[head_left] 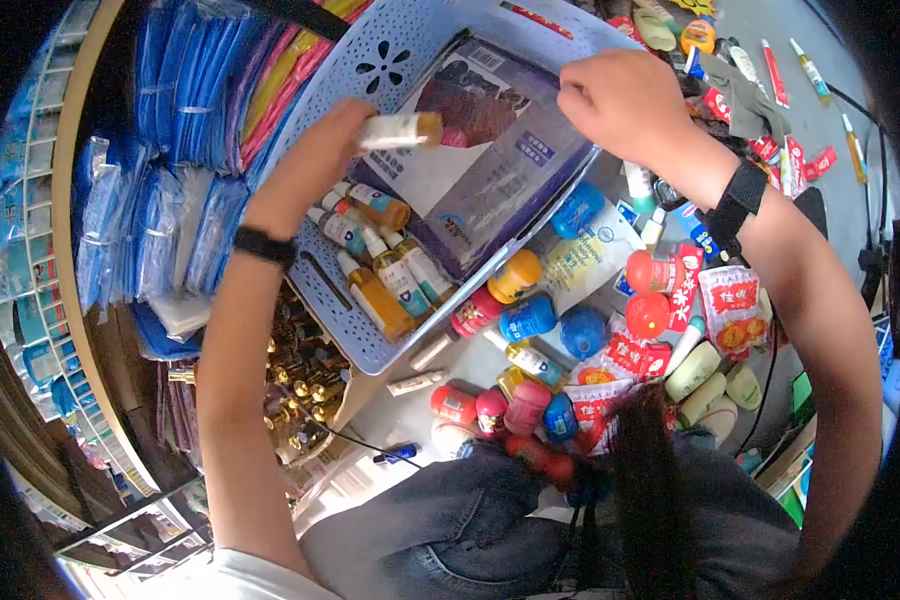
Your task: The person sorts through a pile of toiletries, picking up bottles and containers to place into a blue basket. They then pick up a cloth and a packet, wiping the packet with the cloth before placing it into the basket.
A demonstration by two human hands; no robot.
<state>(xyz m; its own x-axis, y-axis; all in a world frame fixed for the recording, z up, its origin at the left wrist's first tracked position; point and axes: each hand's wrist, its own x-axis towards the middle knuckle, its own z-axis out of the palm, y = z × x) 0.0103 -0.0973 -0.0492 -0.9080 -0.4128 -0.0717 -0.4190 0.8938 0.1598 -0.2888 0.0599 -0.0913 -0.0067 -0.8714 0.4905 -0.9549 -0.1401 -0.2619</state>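
A light blue plastic basket (375, 345) stands in front of me, with a flat purple and white package (500, 150) in it. Over its left part, my left hand (335, 135) is closed on a small bottle of yellowish liquid with a white label (400, 131), held sideways. Below that hand, several similar bottles (375, 300) lie together in the basket's near left corner. My right hand (620, 100) is over the basket's right rim, its fingers curled in; whatever they may hold is hidden.
Many colourful bottles and jars (527, 318) and red packets (730, 300) cover the floor right of the basket. Stacks of blue plastic-wrapped packs (195, 90) stand at the left. Gold-coloured items (315, 385) lie below the basket's left corner.
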